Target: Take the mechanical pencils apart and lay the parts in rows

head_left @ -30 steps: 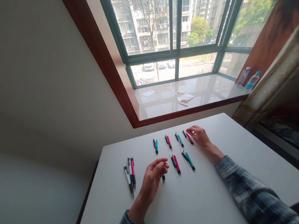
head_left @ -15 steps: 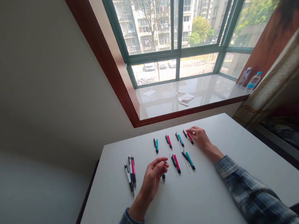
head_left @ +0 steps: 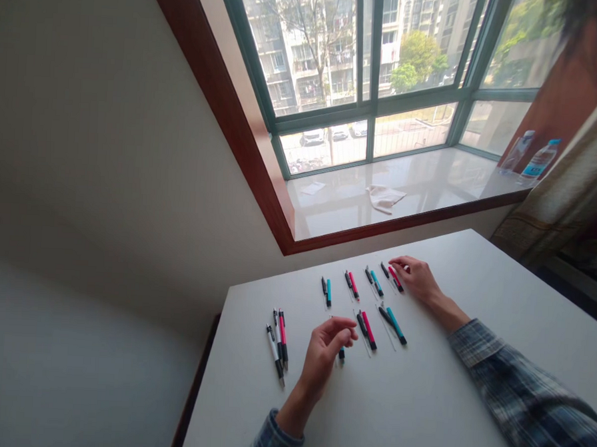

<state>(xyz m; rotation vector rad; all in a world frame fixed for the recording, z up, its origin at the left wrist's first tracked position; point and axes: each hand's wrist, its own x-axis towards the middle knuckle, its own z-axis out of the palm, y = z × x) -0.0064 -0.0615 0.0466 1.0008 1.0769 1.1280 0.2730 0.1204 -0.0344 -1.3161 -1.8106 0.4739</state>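
Note:
My left hand (head_left: 325, 355) hovers low over the near row, its fingers loosely curled and apart from the thumb, with nothing visible between them. It partly hides a set of pen parts; a dark tip (head_left: 342, 353) shows beneath. Far right, my right hand (head_left: 418, 280) has its fingertips pinched together at the upper end of a pink pen barrel (head_left: 395, 279). Whether they grip the barrel or something small is hidden. Beside that barrel lies a black pen part (head_left: 385, 270). Another pink barrel (head_left: 368, 330) and a teal barrel (head_left: 396, 325) lie between my hands with black parts and thin refills.
Several whole click pens (head_left: 278, 342) lie at the left of the white table (head_left: 409, 409). Along the far row are more taken-apart pens, among them a teal barrel (head_left: 329, 292). On the windowsill are a cloth (head_left: 384, 199) and two plastic bottles (head_left: 538, 163).
The view has swung slightly left, so everything sits further right in the picture. Both hands keep nearly the same places over the table.

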